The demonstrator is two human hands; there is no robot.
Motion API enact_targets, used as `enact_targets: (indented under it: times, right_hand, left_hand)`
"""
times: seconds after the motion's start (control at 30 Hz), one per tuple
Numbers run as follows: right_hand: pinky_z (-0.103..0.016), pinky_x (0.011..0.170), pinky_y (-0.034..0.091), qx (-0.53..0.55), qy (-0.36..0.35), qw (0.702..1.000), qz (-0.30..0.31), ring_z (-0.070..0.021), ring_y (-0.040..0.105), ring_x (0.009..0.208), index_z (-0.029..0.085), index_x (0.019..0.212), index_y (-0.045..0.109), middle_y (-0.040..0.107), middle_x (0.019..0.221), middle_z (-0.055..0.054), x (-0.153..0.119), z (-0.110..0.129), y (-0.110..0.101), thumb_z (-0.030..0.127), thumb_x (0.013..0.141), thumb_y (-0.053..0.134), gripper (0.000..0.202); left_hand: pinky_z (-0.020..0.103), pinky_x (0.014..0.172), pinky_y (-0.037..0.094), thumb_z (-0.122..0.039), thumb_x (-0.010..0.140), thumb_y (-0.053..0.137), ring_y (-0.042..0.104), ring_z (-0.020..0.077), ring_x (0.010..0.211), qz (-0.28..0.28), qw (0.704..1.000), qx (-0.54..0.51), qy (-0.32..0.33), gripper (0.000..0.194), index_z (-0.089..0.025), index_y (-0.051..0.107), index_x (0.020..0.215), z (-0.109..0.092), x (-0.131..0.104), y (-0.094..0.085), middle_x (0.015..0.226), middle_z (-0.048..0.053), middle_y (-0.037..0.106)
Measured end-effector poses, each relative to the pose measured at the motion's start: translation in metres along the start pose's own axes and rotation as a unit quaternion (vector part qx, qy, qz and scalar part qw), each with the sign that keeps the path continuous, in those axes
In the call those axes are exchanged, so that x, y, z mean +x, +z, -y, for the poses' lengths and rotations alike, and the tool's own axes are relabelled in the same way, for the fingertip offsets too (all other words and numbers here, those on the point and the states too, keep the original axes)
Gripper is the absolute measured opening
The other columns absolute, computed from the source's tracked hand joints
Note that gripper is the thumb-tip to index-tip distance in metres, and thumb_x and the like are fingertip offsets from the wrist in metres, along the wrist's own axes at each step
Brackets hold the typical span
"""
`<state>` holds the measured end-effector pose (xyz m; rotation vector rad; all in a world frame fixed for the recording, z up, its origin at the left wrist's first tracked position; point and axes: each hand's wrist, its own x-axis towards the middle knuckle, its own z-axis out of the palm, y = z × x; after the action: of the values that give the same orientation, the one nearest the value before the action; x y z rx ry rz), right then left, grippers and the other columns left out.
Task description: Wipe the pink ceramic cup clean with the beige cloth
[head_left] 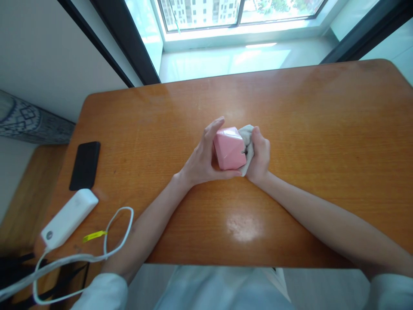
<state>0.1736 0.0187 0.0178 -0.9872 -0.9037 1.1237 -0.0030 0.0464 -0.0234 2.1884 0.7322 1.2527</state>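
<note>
A glossy pink faceted object (229,148), its exact kind unclear, is held above the middle of the wooden table (309,129). My left hand (209,155) grips it from the left, thumb along the near edge and fingers at the far side. Bunched in my right hand (260,155) is a pale grey cloth (248,140), pressed against the right side of the pink object. The right fingers are closed round the cloth and partly hidden by it.
On the table's left lie a black phone (85,165) and a white power strip (69,219). A white cable (119,247) with a yellow tag (94,236) loops beside my left forearm. A window (238,13) lies beyond the far table edge.
</note>
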Motion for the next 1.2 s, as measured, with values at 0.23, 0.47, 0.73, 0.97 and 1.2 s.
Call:
enact_targets:
  times: [0.23,0.47,0.73,0.97,1.2]
  right_hand:
    - [-0.029,0.050,0.039,0.007,0.030,0.999,0.015,-0.0121,0.041,0.054,0.027,0.066,0.046,0.047,0.061,0.005,0.011,-0.003,0.000,0.088,0.099,0.064,0.072]
    - [-0.029,0.052,0.037,-0.022,-0.007,0.999,0.027,-0.0123,0.043,0.057,0.025,0.068,0.058,0.054,0.063,0.003,-0.002,-0.001,-0.002,0.078,0.103,0.067,0.065]
    - [-0.029,0.047,0.033,-0.020,0.031,0.998,0.044,-0.0120,0.040,0.051,0.026,0.067,0.054,0.051,0.058,0.004,0.004,-0.003,-0.001,0.083,0.102,0.065,0.068]
    - [-0.028,0.047,0.037,0.042,0.080,0.995,0.040,-0.0116,0.044,0.053,0.026,0.065,0.050,0.052,0.060,0.004,0.018,-0.010,0.000,0.085,0.097,0.070,0.070]
    - [-0.028,0.048,0.035,-0.009,0.026,0.998,0.053,-0.0113,0.043,0.050,0.025,0.065,0.056,0.053,0.054,0.004,0.003,-0.005,0.000,0.080,0.101,0.068,0.067]
  left_hand:
    - [0.068,0.136,0.049,-0.054,0.090,0.097,0.039,0.0421,0.175,0.023,0.995,0.075,0.064,0.113,-0.040,0.028,0.178,-0.006,-0.002,-0.003,0.188,0.018,0.029]
    - [0.056,0.124,0.060,-0.065,0.077,0.101,0.068,0.0382,0.145,-0.050,0.997,0.038,0.052,0.109,-0.027,0.049,0.165,-0.013,0.002,-0.007,0.155,0.017,0.063]
    - [0.052,0.112,0.065,-0.082,0.081,0.092,0.073,0.0373,0.137,-0.008,0.999,-0.008,-0.041,0.118,-0.030,0.037,0.173,-0.003,-0.002,-0.008,0.162,0.019,0.062]
    - [0.065,0.133,0.053,-0.061,0.083,0.101,0.046,0.0432,0.171,0.006,0.993,0.091,0.078,0.115,-0.037,0.036,0.174,-0.004,-0.001,-0.009,0.184,0.020,0.036]
    - [0.047,0.108,0.067,-0.073,0.079,0.097,0.076,0.0327,0.126,-0.042,0.999,0.029,0.012,0.101,-0.026,0.055,0.158,-0.009,0.005,-0.016,0.144,0.014,0.071]
